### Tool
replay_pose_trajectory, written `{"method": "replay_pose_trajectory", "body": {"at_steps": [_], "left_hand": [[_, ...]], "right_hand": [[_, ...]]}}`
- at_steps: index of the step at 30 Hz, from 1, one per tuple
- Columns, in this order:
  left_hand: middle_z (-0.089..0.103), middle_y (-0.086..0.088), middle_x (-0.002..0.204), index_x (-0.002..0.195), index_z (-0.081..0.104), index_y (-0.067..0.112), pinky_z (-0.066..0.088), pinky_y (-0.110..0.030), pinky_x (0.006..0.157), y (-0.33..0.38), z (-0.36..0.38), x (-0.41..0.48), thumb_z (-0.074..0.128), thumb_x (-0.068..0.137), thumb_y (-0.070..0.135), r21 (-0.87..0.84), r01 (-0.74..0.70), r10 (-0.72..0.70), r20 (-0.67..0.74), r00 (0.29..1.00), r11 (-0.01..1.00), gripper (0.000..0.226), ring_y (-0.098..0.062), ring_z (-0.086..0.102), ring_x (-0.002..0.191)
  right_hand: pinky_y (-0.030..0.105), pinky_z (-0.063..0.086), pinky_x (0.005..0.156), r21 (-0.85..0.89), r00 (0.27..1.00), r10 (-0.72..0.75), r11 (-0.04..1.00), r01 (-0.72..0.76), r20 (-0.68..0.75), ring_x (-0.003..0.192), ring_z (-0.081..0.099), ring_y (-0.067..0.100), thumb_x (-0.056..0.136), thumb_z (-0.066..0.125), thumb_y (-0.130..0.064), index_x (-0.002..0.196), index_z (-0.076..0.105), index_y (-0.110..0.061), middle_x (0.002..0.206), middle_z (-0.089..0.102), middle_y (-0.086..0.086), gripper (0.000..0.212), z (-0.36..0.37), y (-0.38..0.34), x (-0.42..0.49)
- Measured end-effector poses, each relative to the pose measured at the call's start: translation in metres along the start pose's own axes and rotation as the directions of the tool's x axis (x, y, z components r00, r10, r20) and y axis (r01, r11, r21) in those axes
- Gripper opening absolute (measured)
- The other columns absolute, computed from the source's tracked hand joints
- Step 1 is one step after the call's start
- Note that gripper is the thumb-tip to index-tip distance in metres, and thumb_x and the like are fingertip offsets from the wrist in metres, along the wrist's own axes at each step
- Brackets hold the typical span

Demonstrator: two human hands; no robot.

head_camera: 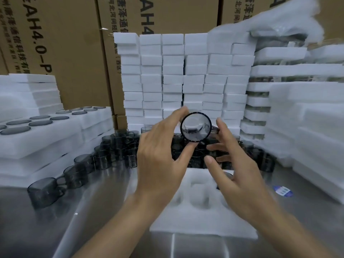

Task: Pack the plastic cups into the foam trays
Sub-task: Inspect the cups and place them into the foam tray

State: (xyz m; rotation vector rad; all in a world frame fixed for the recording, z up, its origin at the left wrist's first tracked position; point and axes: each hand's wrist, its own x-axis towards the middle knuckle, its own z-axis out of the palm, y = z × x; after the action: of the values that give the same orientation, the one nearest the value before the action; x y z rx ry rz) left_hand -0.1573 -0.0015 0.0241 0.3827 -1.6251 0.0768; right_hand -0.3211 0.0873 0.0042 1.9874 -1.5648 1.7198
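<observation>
Left hand (pixel 160 146) grips one smoky clear plastic cup (pixel 196 127), raised above the foam tray (pixel 186 226) and in front of the cup pile (pixel 115 146). Grip: one finger on the upper left of the rim, thumb under the lower edge, a pinch across the round. Cup orientation: a circular end faces the camera, so its long axis runs roughly away from the viewer, close to level; mouth or base toward the camera, cannot tell. A stub that looks like the handle projects to the right, blurred. Right hand (pixel 236 164) is just beside the cup on its right, fingers spread and nearly straight, holding nothing; contact between its forefinger and the handle cannot be resolved. Foam tray lies flat on the steel table (pixel 93 220) under both hands, round wells facing up; a dark shape shows in its far right well, partly hidden by the right hand. Left: stacked trays (pixel 55 131) with dark cups seated in their wells. Behind: a wall of white foam blocks (pixel 186 71), then cardboard boxes (pixel 65 43).
</observation>
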Motion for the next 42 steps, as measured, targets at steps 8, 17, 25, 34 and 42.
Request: {"method": "replay_pose_trajectory", "body": {"at_steps": [8, 17, 25, 34, 42], "left_hand": [[0.064, 0.003, 0.147, 0.147, 0.057, 0.009, 0.050, -0.049, 0.110, 0.007, -0.006, 0.007, 0.082, 0.093, 0.012, -0.154, 0.018, -0.028, -0.066, 0.997, 0.988, 0.059, -0.011, 0.057, 0.140], [0.072, 0.014, 0.134, 0.151, 0.057, 0.027, 0.057, -0.029, 0.097, 0.012, -0.005, 0.009, 0.080, 0.097, 0.035, -0.445, 0.351, -0.320, 0.146, 0.936, 0.824, 0.059, -0.010, 0.065, 0.131], [0.079, -0.003, 0.109, 0.104, 0.087, 0.011, 0.058, -0.022, 0.070, 0.008, -0.006, 0.017, 0.076, 0.082, 0.069, -0.472, 0.854, -0.494, 0.809, 0.320, -0.220, 0.064, -0.010, 0.072, 0.080], [0.081, -0.003, 0.111, 0.103, 0.086, 0.006, 0.059, -0.025, 0.063, 0.014, -0.002, 0.011, 0.076, 0.087, 0.068, -0.409, 0.831, -0.424, 0.874, 0.237, -0.377, 0.065, -0.008, 0.069, 0.070], [0.080, -0.004, 0.118, 0.102, 0.086, 0.006, 0.058, -0.024, 0.063, 0.010, 0.002, 0.006, 0.077, 0.082, 0.069, -0.430, 0.824, -0.423, 0.867, 0.262, -0.369, 0.067, -0.009, 0.070, 0.071]], "right_hand": [[0.047, 0.055, 0.102, -0.049, 0.987, -0.158, 0.986, 0.158, 0.005, 0.148, 0.045, 0.004, 0.103, 0.059, -0.029, 0.167, -0.001, -0.049, 0.166, 0.031, -0.030, 0.090, 0.001, -0.015, 0.000], [0.029, 0.050, 0.104, -0.067, 0.978, -0.210, 0.976, 0.209, -0.002, 0.143, 0.049, 0.010, 0.099, 0.062, -0.020, 0.169, 0.001, -0.041, 0.166, 0.034, -0.028, 0.095, -0.002, -0.014, -0.002], [0.025, 0.054, 0.090, -0.112, 0.931, -0.364, 0.924, 0.365, 0.033, 0.142, 0.046, 0.012, 0.092, 0.062, -0.023, 0.170, 0.019, -0.024, 0.163, 0.034, -0.026, 0.089, 0.004, -0.019, -0.006], [0.049, 0.052, 0.111, -0.064, 0.944, -0.328, 0.943, 0.326, -0.027, 0.153, 0.040, 0.018, 0.092, 0.061, -0.016, 0.167, 0.026, -0.012, 0.167, 0.039, -0.008, 0.082, 0.009, -0.013, -0.007], [0.039, 0.051, 0.106, -0.052, 0.947, -0.321, 0.946, 0.319, -0.017, 0.152, 0.041, 0.019, 0.093, 0.059, -0.020, 0.168, 0.024, -0.018, 0.168, 0.036, -0.012, 0.084, 0.013, -0.006, -0.010]]}}
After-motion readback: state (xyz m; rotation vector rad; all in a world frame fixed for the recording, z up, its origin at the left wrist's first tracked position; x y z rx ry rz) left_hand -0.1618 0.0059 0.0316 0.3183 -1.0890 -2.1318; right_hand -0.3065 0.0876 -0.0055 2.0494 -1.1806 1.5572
